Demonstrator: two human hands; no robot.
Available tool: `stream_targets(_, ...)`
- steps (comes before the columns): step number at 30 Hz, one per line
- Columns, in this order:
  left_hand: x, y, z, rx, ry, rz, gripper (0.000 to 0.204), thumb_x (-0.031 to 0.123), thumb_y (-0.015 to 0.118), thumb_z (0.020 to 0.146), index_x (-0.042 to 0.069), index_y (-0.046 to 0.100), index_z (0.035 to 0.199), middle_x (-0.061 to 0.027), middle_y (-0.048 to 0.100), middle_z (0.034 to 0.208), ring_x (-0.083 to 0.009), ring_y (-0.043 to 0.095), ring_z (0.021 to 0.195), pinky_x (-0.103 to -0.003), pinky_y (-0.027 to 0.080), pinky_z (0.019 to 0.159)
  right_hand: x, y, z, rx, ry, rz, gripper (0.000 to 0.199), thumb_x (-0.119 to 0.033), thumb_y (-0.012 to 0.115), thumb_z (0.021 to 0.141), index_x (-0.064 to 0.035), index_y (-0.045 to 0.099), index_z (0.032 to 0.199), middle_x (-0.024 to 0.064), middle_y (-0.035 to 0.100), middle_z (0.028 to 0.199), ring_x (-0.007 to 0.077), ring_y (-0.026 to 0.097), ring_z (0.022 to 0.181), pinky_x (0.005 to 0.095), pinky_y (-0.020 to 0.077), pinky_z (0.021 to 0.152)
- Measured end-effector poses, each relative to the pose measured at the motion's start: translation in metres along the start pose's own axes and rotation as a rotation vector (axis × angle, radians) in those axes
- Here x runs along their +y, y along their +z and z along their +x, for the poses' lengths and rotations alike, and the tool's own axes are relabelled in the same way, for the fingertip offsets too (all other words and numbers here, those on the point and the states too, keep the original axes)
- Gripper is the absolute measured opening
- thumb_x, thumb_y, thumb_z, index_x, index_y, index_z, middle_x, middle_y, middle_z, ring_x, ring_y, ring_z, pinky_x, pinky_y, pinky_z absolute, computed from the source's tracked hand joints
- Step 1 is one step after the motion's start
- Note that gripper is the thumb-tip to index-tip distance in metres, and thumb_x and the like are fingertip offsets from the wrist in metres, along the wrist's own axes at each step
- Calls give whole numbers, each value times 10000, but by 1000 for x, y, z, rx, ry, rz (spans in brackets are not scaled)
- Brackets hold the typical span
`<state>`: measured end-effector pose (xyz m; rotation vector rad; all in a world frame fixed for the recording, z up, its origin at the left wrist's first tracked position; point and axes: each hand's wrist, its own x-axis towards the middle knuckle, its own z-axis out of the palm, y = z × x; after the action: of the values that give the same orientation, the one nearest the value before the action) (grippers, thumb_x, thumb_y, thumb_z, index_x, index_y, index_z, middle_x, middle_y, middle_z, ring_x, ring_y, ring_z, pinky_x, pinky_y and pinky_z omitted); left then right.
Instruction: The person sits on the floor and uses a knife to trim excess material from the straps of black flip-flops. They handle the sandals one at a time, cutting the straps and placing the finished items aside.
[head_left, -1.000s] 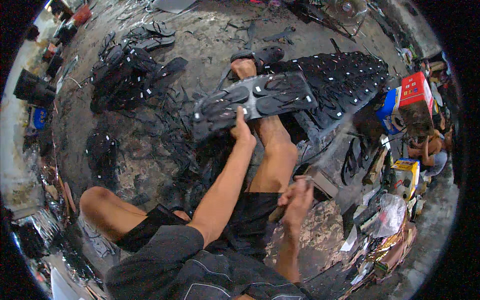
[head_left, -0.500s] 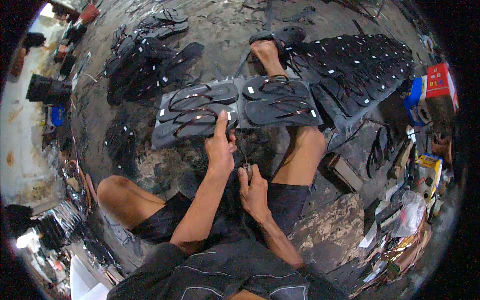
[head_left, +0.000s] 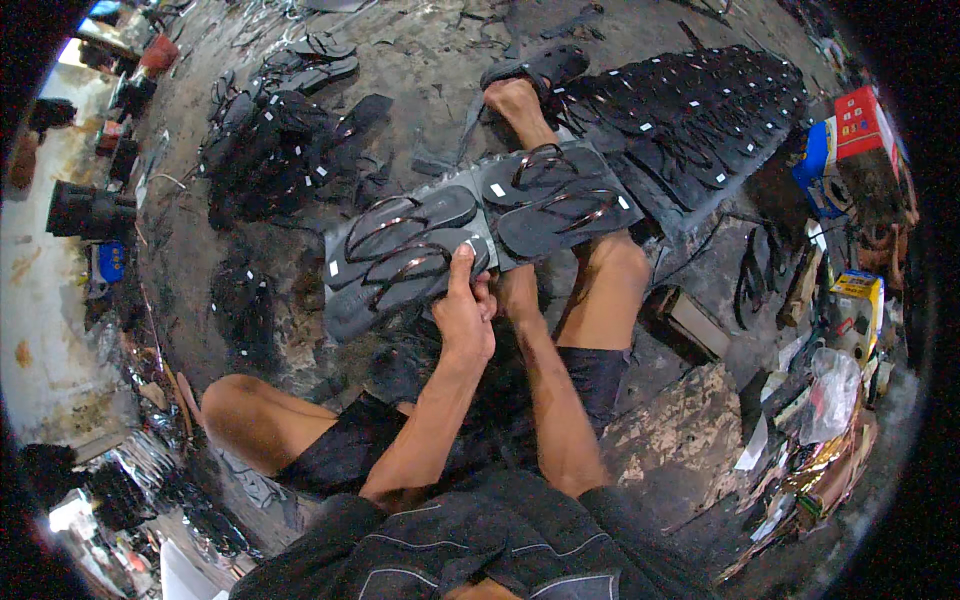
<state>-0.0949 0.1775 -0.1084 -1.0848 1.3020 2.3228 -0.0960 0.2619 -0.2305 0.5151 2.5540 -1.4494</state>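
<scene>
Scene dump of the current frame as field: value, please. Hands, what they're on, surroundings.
left hand: thumb on top of grey sheet, gripping its near edge
right hand: at the sheet's near edge, fingers hidden; grip unclear
on sheet: four black flip-flops with shiny straps, white labels
far right: rows of black flip-flops
far left: heap of black flip-flops
right side: red-and-blue box, clear plastic bag

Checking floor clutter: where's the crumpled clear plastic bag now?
Head view, right side: the crumpled clear plastic bag appears just below the yellow-and-blue box, up and right of a flat white scrap.
</scene>
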Motion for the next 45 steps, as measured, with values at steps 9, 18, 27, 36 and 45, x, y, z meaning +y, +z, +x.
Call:
stream_targets(9, 96, -87, 62, -71, 340, -271, 561, 491, 655, 956, 103, 491, 1326, -90, 589, 1131, -213, 593, 986, -357, 544, 853, -71, -38, -71, -392, 148, 752, 353, -390, 536, 1061, -63, 504, 1189, 43, 594, 754, 155, 581, 619, 333, 488, 573)
stream_targets(18, -37, 48, 239, -305, -58, 748, 818, 583, 767, 852, 77, 479, 1426, -99, 529, 1257, -250, 539, 1127, -409, 476, 860, 132, -238, -210, 1013, 134, 1115, 289, -270, 614, 1037, -47, 589, 1218, 86, 705, 1034, 171, 677, 819, 302, 558, 624)
stream_targets(27, -39, 33, 248, -456, -360, 740, 507, 533, 753, 874, 162, 674, 1210, -49, 726, 1079, -253, 690, 905, -413, 565, 764, 270, -152, -228, 1083, 473, 168, 253, -247, 706, 967, -8, 737, 1042, 95, 748, 981, 131, 684, 758, 283, 564, 652)
stream_targets(36, -47, 30, 105, -525, -221, 302, 414, 266, 661, 971, 23, 605, 1302, -112, 699, 1216, -309, 690, 1060, -461, 571, 929, 226, -181, -204, 1009, 573, 433, 333, -291, 780, 900, 1, 767, 1059, 74, 768, 913, 138, 657, 724, 314, 534, 692)
stream_targets(45, -60, 10, 58, -101, 281, 239, 668, 209, 846, 822, -108, 496, 1295, -146, 598, 1284, -250, 617, 1087, -427, 513, 980, 218, -233, -241, 1163, 505, -247, 499, -101, 737, 877, -105, 631, 1365, 251, 570, 1352, 379, 571, 1224, 447, 474, 1034)
